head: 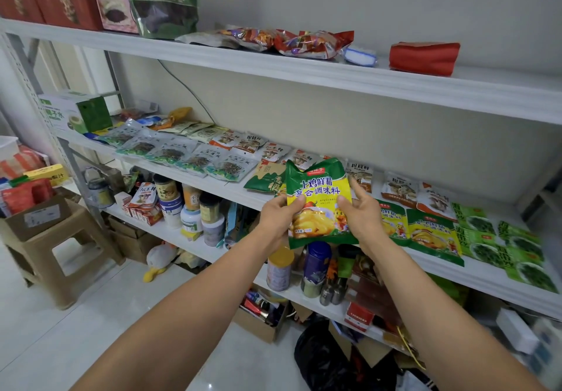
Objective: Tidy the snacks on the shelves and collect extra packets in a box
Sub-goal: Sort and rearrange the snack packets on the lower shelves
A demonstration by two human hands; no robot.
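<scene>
The green-and-yellow packet [319, 196] is hanging in the air in front of the middle shelf [474, 275], upright with its printed face toward the camera, above the jars [316, 261] on the shelf below; the likeliest trouble, as I am judging it, is a slip, since the film looks slick and the hold is only at the two side edges; a loosening on either side would be letting the packet swing or drop among those jars. A careless set-down would be nudging the matching packets [431, 235] lying flat just to the right, spoiling their row or pushing one over the front lip.

The left hand [278, 218] is gripping the packet's left edge, thumb on the front and the rest going behind, out of sight; the right hand [363, 217] is pinching the right edge with its thumb in front, while one of its fingers [355, 186] is pointing up beside the packet; both are grasping the lower half, the top standing free above them.
</scene>
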